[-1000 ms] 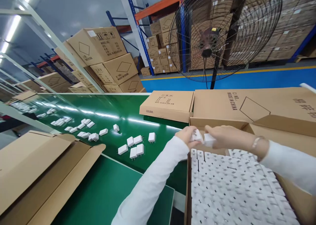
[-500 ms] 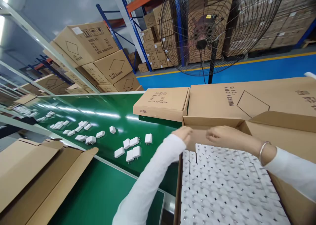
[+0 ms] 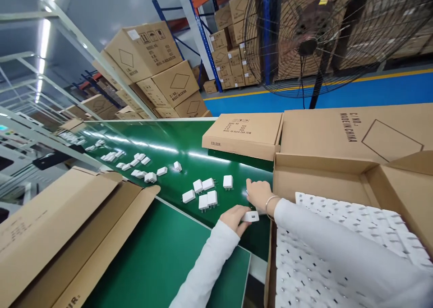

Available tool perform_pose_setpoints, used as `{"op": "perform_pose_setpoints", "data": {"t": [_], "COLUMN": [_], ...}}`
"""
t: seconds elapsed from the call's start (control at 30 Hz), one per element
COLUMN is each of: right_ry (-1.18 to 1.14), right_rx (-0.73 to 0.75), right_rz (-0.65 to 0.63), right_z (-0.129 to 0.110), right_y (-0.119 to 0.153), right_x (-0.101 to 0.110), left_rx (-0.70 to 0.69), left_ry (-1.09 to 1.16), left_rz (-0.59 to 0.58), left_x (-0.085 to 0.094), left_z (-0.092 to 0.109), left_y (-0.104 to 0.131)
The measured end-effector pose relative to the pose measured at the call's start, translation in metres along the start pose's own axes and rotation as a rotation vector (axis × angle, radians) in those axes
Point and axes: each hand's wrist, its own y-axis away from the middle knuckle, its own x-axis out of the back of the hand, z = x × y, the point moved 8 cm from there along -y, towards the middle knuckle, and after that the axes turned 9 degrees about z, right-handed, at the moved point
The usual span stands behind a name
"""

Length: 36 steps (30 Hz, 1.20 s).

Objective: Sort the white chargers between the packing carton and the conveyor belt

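My left hand [image 3: 235, 218] is closed on a white plug charger [image 3: 251, 216], its USB port end facing me, over the green conveyor belt. Just above it, my right hand [image 3: 260, 194], with a bangle at the wrist, reaches out over the belt, fingers bent and apart, with nothing visible in them. A single white charger [image 3: 228, 181] stands to its left, apart from the fingers. Beneath my right forearm, an open carton [image 3: 324, 163] holds close-packed rows of white chargers [image 3: 304, 263] with their metal prongs up; the sleeve hides part of them.
More loose chargers [image 3: 203, 202] lie along the green belt [image 3: 189, 163]. Closed cartons [image 3: 241, 134] rest behind the belt, and an open-flapped carton [image 3: 91, 236] stands at left. A large fan [image 3: 307, 46] and stacked boxes [image 3: 169, 82] stand beyond.
Both hands have left the open carton and moved left over the belt. A charger now shows in my left hand. The view has turned a little to the left.
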Motion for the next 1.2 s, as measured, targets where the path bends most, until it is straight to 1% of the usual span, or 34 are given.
{"op": "perform_pose_setpoints", "data": {"t": [0.07,0.1,0.13,0.2,0.23,0.27,0.3,0.33,0.37,0.4,0.47,0.53,0.57,0.6,0.63,0.67,0.73,0.8,0.83,0.87,0.93,1.0,1.03,1.13,1.2], "right_ry": [-0.133,-0.213,-0.283,-0.526,-0.69,-1.05,-1.358,-1.559,-1.696,-1.781,-1.859,-1.855,-1.81,-1.73,-1.617,-1.476,-1.164,-0.905,-0.796,-0.7,-0.533,-0.425,-0.408,-0.419,-0.386], "right_rx": [-0.036,-0.036,-0.013,0.012,0.006,-0.085,-0.195,-0.296,-0.376,-0.432,-0.486,-0.47,-0.45,-0.429,-0.41,-0.398,-0.393,-0.362,-0.333,-0.295,-0.207,-0.131,-0.109,-0.096,-0.052], "right_rz": [0.034,0.05,0.059,0.061,0.059,0.052,0.03,0.014,-0.011,-0.017,-0.018,0.003,0.028,0.075,0.149,0.251,0.45,0.562,0.582,0.582,0.561,0.509,0.473,0.32,0.211], "right_z": [0.006,0.008,0.01,0.016,0.02,0.029,0.038,0.046,0.051,0.055,0.063,0.07,0.077,0.086,0.098,0.112,0.14,0.156,0.159,0.159,0.153,0.144,0.14,0.131,0.122], "right_y": [-0.003,-0.002,0.001,0.016,0.028,0.042,0.058,0.075,0.091,0.106,0.128,0.137,0.137,0.135,0.131,0.126,0.116,0.105,0.099,0.093,0.083,0.077,0.076,0.076,0.078], "right_x": [0.009,0.018,0.028,0.048,0.056,0.06,0.058,0.054,0.048,0.042,0.034,0.035,0.039,0.044,0.051,0.059,0.073,0.079,0.079,0.077,0.071,0.063,0.058,0.045,0.038], "left_rx": [-0.175,-0.218,-0.236,-0.254,-0.27,-0.295,-0.325,-0.36,-0.387,-0.402,-0.414,-0.416,-0.41,-0.394,-0.356,-0.292,-0.098,0.068,0.11,0.124,0.107,0.078,0.059,-0.043,-0.114], "left_ry": [0.283,0.381,0.458,0.585,0.64,0.686,0.723,0.753,0.777,0.798,0.827,0.815,0.786,0.746,0.694,0.629,0.465,0.244,0.126,0.015,-0.152,-0.247,-0.279,-0.345,-0.343], "left_rz": [0.112,0.153,0.192,0.26,0.281,0.296,0.302,0.299,0.292,0.291,0.306,0.327,0.331,0.324,0.304,0.276,0.199,0.101,0.06,0.027,-0.011,-0.025,-0.024,0.045,0.121], "left_x": [0.019,0.027,0.034,0.043,0.047,0.05,0.052,0.054,0.055,0.056,0.058,0.059,0.059,0.058,0.055,0.052,0.043,0.034,0.031,0.029,0.022,0.011,0.004,-0.015,-0.021], "left_z": [0.013,0.017,0.021,0.032,0.039,0.047,0.055,0.064,0.071,0.077,0.087,0.095,0.1,0.104,0.108,0.11,0.109,0.107,0.108,0.11,0.114,0.115,0.114,0.109,0.106], "left_y": [0.01,0.015,0.02,0.027,0.03,0.032,0.034,0.036,0.037,0.038,0.035,0.027,0.019,0.009,-0.004,-0.02,-0.055,-0.085,-0.096,-0.106,-0.118,-0.121,-0.12,-0.11,-0.103]}}
